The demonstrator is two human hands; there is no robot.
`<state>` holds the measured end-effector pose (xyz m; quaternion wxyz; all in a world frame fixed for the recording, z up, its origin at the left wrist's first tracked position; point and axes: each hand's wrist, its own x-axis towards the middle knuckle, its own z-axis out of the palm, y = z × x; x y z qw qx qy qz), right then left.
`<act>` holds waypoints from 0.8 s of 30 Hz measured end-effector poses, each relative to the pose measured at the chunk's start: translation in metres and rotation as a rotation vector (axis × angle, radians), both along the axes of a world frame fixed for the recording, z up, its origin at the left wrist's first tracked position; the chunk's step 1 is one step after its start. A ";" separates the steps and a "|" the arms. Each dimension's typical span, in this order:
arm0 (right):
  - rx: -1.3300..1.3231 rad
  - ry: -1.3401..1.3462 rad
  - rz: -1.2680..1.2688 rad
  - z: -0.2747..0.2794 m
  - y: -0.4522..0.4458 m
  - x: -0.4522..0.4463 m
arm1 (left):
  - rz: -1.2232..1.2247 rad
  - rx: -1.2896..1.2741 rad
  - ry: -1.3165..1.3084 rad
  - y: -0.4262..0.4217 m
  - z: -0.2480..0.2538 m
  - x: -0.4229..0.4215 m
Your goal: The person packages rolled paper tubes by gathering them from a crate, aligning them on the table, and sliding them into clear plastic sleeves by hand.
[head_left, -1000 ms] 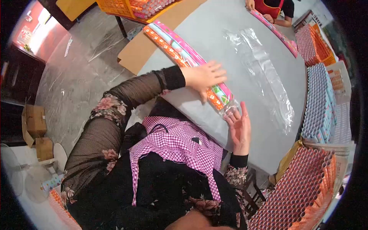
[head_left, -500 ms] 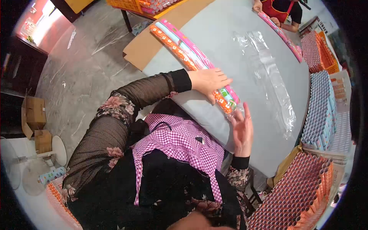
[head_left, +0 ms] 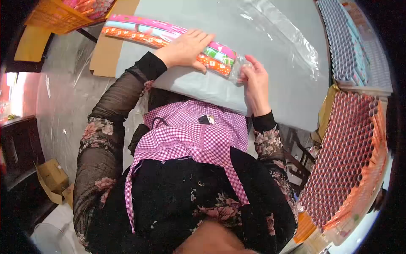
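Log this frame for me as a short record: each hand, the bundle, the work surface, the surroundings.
Left hand: spread flat across the bundle
Right hand: fingers curled at the clear plastic end; firmness of grip unclear
Bundle: three patterned rolls side by side, pink, light blue, orange
Work surface: grey table, with loose clear plastic beyond the bundle
Surroundings: stacked orange rolls and blue rolls, picture right

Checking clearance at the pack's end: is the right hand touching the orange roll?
Apart. The head view shows clear film bridging a visible gap between the orange roll and the right hand.
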<state>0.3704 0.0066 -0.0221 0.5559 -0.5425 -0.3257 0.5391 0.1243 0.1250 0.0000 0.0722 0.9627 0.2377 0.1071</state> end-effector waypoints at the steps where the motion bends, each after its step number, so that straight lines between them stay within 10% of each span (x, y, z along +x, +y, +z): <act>1: -0.003 0.000 -0.005 0.001 0.000 0.006 | 0.019 -0.003 -0.003 -0.002 0.000 -0.001; 24: 0.131 -0.508 -0.137 0.022 -0.029 0.049 | -0.012 0.020 -0.134 -0.008 0.009 -0.005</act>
